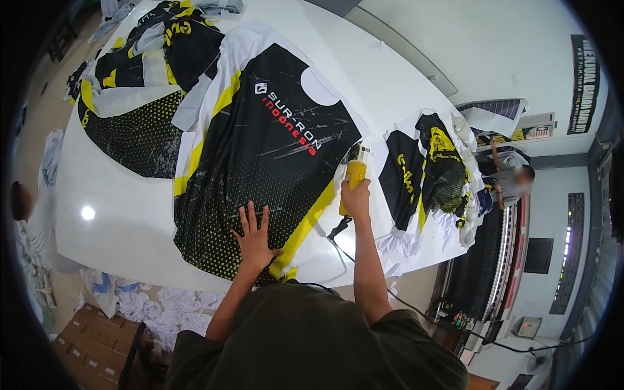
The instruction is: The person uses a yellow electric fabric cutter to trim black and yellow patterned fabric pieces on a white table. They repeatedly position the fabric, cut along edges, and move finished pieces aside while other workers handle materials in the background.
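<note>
Head view: the right hand (356,198) grasps a yellow electric cutter (355,174), its head at the right edge of the black jersey panel (237,146), toward the far end. The left hand (255,246), empty with fingers spread, lies flat on the panel's near part. Good work here calls for a firm, flat palm well away from the cutter's head, the black cord (341,250) clear of the cloth, and the panel smooth on the white table (123,221).

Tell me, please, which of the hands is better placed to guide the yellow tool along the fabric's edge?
Probably the right hand: it grips the yellow tool beside the black fabric panel, while the left hand lies spread on that panel.
</note>
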`<state>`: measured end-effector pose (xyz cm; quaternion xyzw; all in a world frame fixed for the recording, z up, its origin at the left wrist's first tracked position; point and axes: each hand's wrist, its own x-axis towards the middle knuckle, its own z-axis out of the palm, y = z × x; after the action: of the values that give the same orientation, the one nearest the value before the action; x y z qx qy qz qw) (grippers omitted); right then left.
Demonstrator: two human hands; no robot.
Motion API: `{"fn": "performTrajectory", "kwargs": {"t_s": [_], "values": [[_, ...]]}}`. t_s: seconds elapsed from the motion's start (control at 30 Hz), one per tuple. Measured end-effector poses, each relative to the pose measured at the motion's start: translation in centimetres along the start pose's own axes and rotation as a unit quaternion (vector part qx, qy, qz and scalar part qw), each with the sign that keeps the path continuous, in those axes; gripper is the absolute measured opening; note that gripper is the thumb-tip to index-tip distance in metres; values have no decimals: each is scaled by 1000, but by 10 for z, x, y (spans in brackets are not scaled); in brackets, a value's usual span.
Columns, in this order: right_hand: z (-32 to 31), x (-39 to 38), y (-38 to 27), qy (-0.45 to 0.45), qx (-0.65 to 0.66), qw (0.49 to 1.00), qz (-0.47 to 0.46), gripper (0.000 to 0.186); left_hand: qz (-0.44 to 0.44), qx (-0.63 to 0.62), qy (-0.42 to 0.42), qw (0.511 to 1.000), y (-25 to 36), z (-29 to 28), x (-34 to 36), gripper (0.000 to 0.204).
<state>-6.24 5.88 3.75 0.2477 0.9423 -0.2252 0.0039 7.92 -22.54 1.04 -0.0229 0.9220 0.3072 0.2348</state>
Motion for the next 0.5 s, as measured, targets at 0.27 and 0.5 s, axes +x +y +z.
{"fn": "performTrajectory", "kwargs": {"t_s": [0.27,0.5], "values": [[0,39,-5,17,-6,1000,19,66,2,-8,-1,1000,-1,-3,1,137],[0,76,-7,36,15,999,33,72,8,0,15,1000,-2,-2,0,135]]}}
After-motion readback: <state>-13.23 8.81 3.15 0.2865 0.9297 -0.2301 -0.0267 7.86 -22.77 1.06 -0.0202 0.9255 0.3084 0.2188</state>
